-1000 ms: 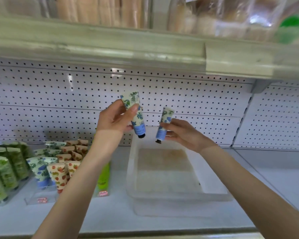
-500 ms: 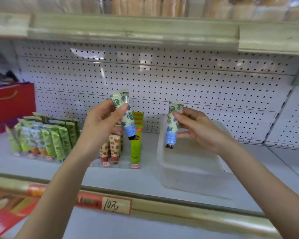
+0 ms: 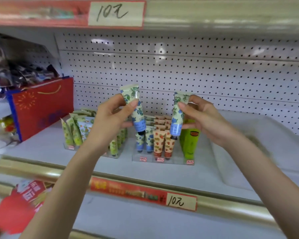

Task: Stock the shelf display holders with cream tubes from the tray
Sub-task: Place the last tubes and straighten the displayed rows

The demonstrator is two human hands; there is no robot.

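To your left stands a red gift bag [image 3: 41, 107] with a blue edge and a gold cord handle [image 3: 50, 91], upright against the side wall. Above and behind it you see dark wrapped goods [image 3: 24, 69], too blurred to name, and below it a clear packet [image 3: 2, 125] showing yellow and red. A white pegboard [image 3: 197, 71] backs the bay. A handwritten price label [image 3: 116, 13] reading 10 sits on the rail overhead; a second label [image 3: 180, 201] sits on the gold front rail [image 3: 33, 169], beside a red strip [image 3: 128, 189]. A red printed sign [image 3: 16, 209] is at lower left
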